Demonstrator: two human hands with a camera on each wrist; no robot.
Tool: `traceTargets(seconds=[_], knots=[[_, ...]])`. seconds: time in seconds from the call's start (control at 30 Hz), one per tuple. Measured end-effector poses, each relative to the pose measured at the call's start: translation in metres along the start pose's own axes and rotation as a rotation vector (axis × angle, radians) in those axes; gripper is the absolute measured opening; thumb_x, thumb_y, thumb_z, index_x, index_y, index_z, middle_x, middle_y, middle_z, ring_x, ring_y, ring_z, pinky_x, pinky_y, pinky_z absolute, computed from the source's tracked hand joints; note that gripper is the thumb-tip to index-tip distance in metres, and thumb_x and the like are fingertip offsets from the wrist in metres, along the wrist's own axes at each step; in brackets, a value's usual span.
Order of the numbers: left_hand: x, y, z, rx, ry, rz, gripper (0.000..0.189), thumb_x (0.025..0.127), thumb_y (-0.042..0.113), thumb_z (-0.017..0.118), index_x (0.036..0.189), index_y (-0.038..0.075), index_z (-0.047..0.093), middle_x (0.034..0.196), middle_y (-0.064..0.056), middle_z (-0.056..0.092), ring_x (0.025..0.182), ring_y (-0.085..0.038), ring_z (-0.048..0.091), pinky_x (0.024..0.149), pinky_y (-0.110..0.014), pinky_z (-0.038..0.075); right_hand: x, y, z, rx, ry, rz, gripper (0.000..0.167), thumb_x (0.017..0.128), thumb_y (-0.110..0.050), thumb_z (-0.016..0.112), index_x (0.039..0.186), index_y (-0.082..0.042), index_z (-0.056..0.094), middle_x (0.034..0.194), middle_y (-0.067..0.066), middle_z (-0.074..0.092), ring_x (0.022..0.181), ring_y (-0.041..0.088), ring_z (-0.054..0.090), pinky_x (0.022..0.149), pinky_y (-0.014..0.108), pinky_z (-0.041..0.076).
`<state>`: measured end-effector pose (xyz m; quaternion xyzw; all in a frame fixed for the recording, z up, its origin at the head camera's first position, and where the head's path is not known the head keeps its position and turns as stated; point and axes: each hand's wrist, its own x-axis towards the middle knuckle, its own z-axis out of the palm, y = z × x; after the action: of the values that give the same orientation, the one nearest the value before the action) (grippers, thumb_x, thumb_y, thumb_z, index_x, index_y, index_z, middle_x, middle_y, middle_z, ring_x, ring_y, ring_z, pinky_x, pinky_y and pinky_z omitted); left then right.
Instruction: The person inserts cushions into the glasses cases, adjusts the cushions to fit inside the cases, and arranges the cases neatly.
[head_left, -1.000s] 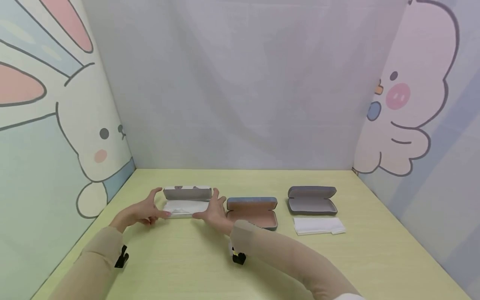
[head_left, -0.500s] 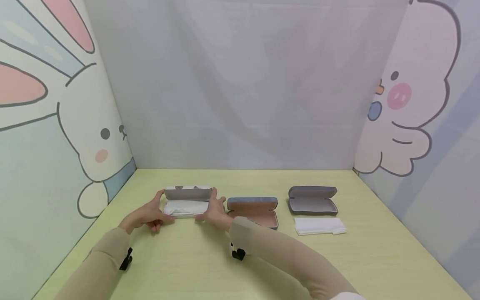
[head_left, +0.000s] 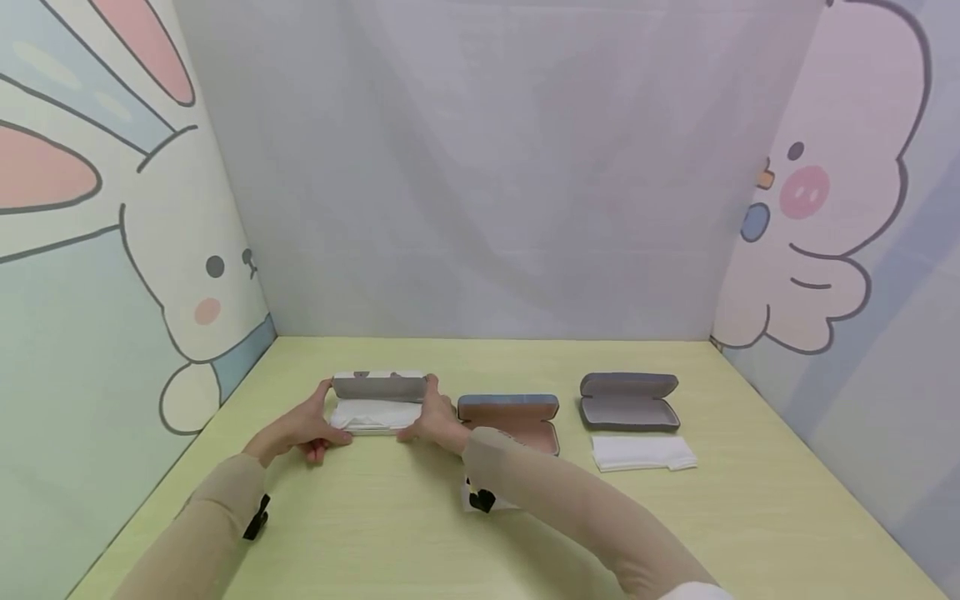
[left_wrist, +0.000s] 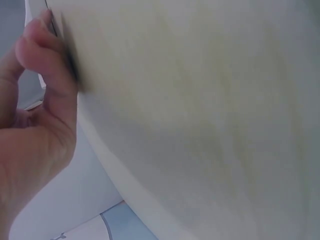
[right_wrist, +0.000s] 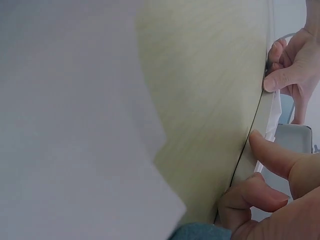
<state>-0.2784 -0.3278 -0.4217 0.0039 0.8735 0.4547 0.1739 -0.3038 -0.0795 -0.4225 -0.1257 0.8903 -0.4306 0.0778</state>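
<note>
At the left of the table an open glasses case (head_left: 380,388), white with a print outside and grey inside, has its lid raised. A folded white cloth (head_left: 371,414) lies inside it. My left hand (head_left: 302,425) grips its left end, thumb at the front edge and index finger at the lid's corner. The right hand (head_left: 433,418) holds the other end in much the same way. Both thumbs press the front edge in the right wrist view, where the left hand (right_wrist: 296,70) shows beyond the right hand (right_wrist: 285,192). Only a sliver of the case enters the left wrist view.
A blue glasses case (head_left: 510,408) with a pinkish lining stands open beside my right wrist, partly covered by the sleeve. Further right is an open grey glasses case (head_left: 628,402), a folded white cloth (head_left: 641,452) before it. Another white cloth (head_left: 507,505) shows under my right forearm.
My left hand has come in to the right, and its raised index finger now touches the lid's corner. The right hand has closed in slightly at its end. The cases stay put.
</note>
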Motion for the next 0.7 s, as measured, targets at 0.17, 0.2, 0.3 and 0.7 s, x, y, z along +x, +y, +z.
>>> traceTargets(seconds=[0.17,0.2,0.3,0.7], knots=[[0.0,0.001,0.002,0.007,0.017,-0.004,0.112,0.082,0.02,0.078,0.15,0.018,-0.011,0.054,-0.003,0.053,0.038,-0.012,0.051,0.039,-0.024,0.047,0.0,0.002,0.0,-0.053,-0.015,0.01,0.111,0.067,-0.024,0.09,0.151,-0.01,0.018,0.13,0.023,0.055,0.113,0.034,0.058,0.094,0.045,0.051],[0.0,0.001,0.003,0.004,0.019,-0.003,0.112,0.082,0.019,0.078,0.15,0.018,-0.011,0.054,-0.004,0.053,0.038,-0.011,0.051,0.039,-0.024,0.047,0.0,0.002,0.0,-0.063,-0.016,0.011,0.111,0.067,-0.026,0.09,0.151,-0.009,0.018,0.129,0.023,0.056,0.111,0.033,0.059,0.092,0.044,0.051],[0.0,0.0,0.003,-0.002,0.021,0.002,0.112,0.082,0.019,0.078,0.15,0.016,-0.012,0.053,-0.003,0.053,0.038,-0.011,0.052,0.039,-0.024,0.047,0.001,0.004,0.0,-0.09,-0.023,0.017,0.111,0.068,-0.029,0.089,0.151,-0.008,0.018,0.124,0.022,0.059,0.1,0.028,0.062,0.086,0.04,0.052],[-0.001,0.001,0.003,-0.01,0.026,0.003,0.11,0.082,0.018,0.077,0.149,0.015,-0.01,0.054,-0.005,0.055,0.038,-0.012,0.053,0.039,-0.025,0.048,0.006,0.011,0.003,-0.02,-0.077,0.005,0.107,0.073,-0.027,0.085,0.151,-0.007,0.015,0.046,0.001,0.046,0.033,0.013,0.038,0.042,0.024,0.04]])
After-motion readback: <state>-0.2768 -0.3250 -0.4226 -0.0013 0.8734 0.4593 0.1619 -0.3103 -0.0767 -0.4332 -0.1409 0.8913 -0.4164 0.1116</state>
